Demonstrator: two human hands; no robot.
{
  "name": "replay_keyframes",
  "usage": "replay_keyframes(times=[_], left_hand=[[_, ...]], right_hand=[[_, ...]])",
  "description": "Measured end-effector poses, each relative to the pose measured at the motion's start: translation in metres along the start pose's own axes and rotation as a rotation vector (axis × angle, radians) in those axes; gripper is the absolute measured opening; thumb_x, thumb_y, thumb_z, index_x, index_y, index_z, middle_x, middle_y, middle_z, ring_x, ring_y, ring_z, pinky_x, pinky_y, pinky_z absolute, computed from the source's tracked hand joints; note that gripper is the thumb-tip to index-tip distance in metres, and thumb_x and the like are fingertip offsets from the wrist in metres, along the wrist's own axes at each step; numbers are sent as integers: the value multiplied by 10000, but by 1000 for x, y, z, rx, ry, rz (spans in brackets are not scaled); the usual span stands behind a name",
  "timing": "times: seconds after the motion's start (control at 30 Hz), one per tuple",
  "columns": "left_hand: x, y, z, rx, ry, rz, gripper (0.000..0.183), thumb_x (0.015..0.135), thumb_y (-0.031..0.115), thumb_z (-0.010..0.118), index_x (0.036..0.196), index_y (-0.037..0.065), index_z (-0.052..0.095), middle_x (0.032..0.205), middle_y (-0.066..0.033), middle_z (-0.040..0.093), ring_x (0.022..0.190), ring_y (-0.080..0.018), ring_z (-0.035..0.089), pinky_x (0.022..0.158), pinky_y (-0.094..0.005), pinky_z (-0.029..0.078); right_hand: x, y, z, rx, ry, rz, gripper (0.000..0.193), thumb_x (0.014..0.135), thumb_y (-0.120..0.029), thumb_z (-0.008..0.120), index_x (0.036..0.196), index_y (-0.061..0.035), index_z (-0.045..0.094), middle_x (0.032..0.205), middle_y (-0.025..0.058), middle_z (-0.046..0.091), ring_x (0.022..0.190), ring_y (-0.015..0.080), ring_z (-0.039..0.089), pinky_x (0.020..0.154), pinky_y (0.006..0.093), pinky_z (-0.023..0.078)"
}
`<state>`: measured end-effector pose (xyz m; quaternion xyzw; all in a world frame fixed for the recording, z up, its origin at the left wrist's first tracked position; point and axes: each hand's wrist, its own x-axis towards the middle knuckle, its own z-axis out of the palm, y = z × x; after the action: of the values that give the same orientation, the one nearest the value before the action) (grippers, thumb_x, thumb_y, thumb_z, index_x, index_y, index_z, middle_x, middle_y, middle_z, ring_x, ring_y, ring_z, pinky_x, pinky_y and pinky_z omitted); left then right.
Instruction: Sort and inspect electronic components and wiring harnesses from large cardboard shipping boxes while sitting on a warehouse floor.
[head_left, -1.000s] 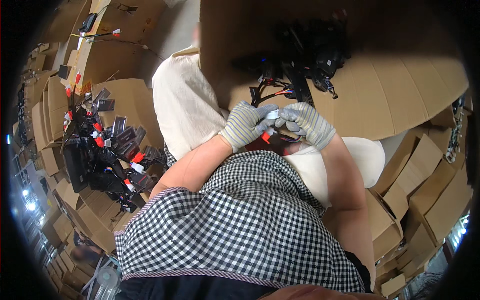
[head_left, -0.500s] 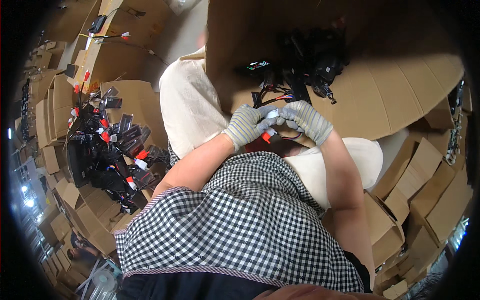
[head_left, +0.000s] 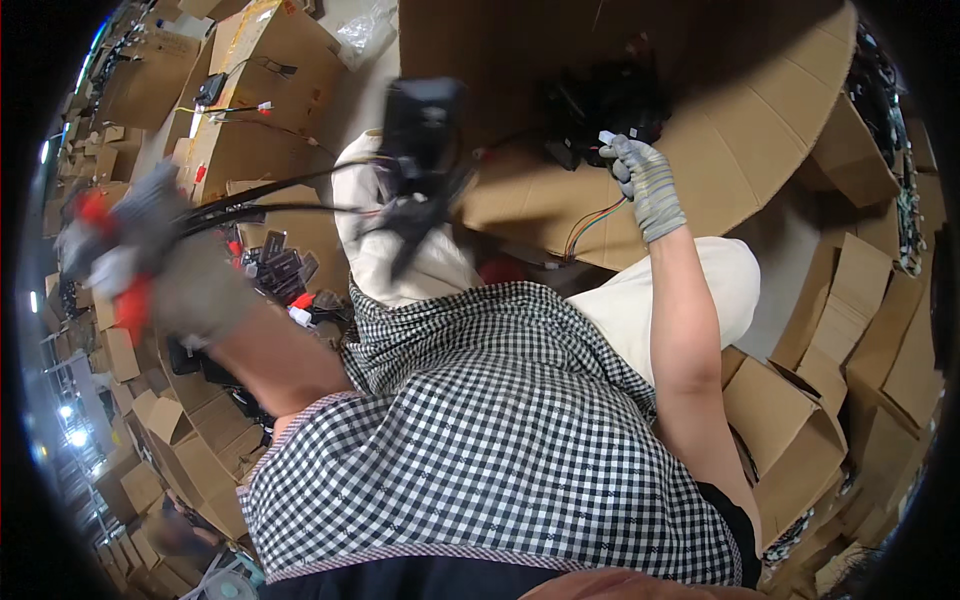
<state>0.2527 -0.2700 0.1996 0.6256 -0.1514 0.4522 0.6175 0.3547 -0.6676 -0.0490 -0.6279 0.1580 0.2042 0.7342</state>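
My left hand (head_left: 170,255), gloved and smeared by motion, is raised at the left. From it stretch black cables (head_left: 275,192) with red and white plugs at the hand, and a black box-shaped device (head_left: 422,125) swings on their far end above my knee. My right hand (head_left: 645,190), in a striped grey glove, is closed with a white connector (head_left: 607,138) at its fingertips. Thin coloured wires (head_left: 588,228) hang below that hand towards my lap, in front of the large cardboard box. How the left fingers wrap the cables is blurred.
Inside the large cardboard box (head_left: 740,180) ahead lies a pile of black devices (head_left: 590,105). More black units with red and white plugs (head_left: 285,265) are heaped at my left. Tall cartons (head_left: 270,75) stand at the far left, opened ones (head_left: 790,430) at the right.
My hands were together over my lap at a white connector. Now they are apart: the left has swung far left, pulling the cables and black device along; the right has moved forward and right.
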Motion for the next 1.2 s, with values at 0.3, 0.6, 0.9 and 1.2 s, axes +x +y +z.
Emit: replay_keyframes(times=[0.3, 0.6, 0.9, 1.2], left_hand=[[89, 258, -287, 778, 482, 437, 240, 758, 240, 685, 896, 46, 653, 857, -98, 655, 745, -222, 643, 654, -354, 521], [-56, -25, -65, 408, 117, -432, 264, 847, 76, 585, 1109, 40, 575, 1049, -113, 594, 903, -220, 613, 805, -365, 513], [-241, -327, 67, 1384, -1360, -371, 364, 848, 347, 478, 1170, 229, 599, 1259, -135, 514, 1139, -351, 490, 960, -470, 386], [-253, -234, 159, 1027, -1800, -647, 386, 825, 418, 528, 1014, 92, 614, 928, -176, 657, 859, -354, 630, 742, -460, 511]], right_hand=[[-10, 15, 5, -48, -61, -25, 383, 856, -405, 634, 865, -23, 648, 544, -84, 415, 415, 2, 290, 373, 166, 204], [-25, 3, 24, -82, -93, -46, 347, 847, -394, 645, 806, -49, 654, 522, -79, 407, 424, 8, 320, 389, 178, 240], [-25, -13, 51, -155, -255, -68, 342, 826, -410, 663, 767, -74, 644, 527, -70, 406, 443, 24, 335, 410, 201, 257], [-23, -4, 25, -440, -191, -62, 436, 831, -501, 610, 768, -71, 645, 551, 3, 471, 504, 102, 439, 513, 264, 390]])
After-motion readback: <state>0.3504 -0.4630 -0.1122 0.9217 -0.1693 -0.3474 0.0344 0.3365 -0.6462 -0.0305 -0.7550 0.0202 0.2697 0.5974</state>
